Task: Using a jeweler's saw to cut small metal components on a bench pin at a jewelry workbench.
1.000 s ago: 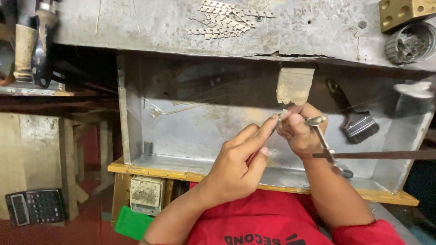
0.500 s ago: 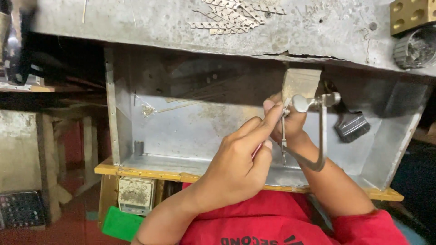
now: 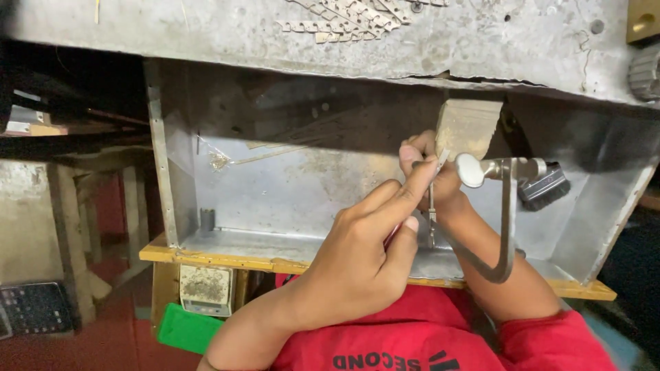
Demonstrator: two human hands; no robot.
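Metal saw frame [image 3: 505, 227], thin and bowed with a rounded knob end, hangs beside the wooden bench pin [image 3: 467, 127] over the steel catch tray [image 3: 275, 199]. Right hand [image 3: 440, 175] grips its handle closed, while left hand [image 3: 364, 261] pinches a small workpiece, too small to identify, against the pin. Tray walls stand close on both sides, with open room below the hands.

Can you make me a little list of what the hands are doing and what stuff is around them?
left hand: fingers pinched, forefinger stretched up to the work at the wooden peg
right hand: grips a jeweller's saw frame, blade upright
metal tray: under the hands, wooden front edge
brush: in the tray, to the right
small metal pieces: piled on the bench top
shirt: red
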